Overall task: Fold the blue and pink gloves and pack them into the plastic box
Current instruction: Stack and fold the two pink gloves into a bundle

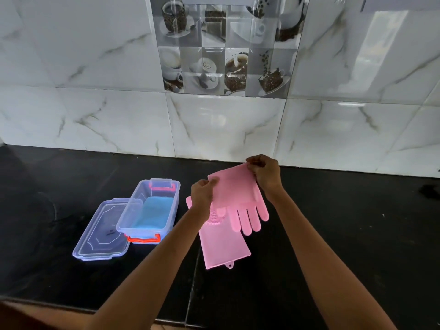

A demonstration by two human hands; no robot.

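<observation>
head view: a glossy black stone counter [71,177] runs below a wall of white marble-look tiles [95,115], with a panel of coffee-cup picture tiles [223,55] above the middle.

the left hand [202,192] pinches the near-left corner of the cuff of a pink silicone glove [234,189], its grip closed tight on the edge. the right hand [265,171] pinches the far-right corner of the same cuff, grip likewise narrow and closed on the material. the glove is held up off the counter, cuff spread between the two hands, its fingers hanging down toward the person.

beneath it a second pink silicone glove [223,246] lies flat on the counter, its cuff with a small hanging tab pointing toward the person, its bristled palm partly hidden by the held glove and the left forearm.

left of the gloves stands a clear rectangular plastic box [147,210] with orange-red latches. a folded blue glove [154,214] lies in its bottom. the clear plastic lid [102,236] lies flat on the counter, touching the box's left side.
</observation>
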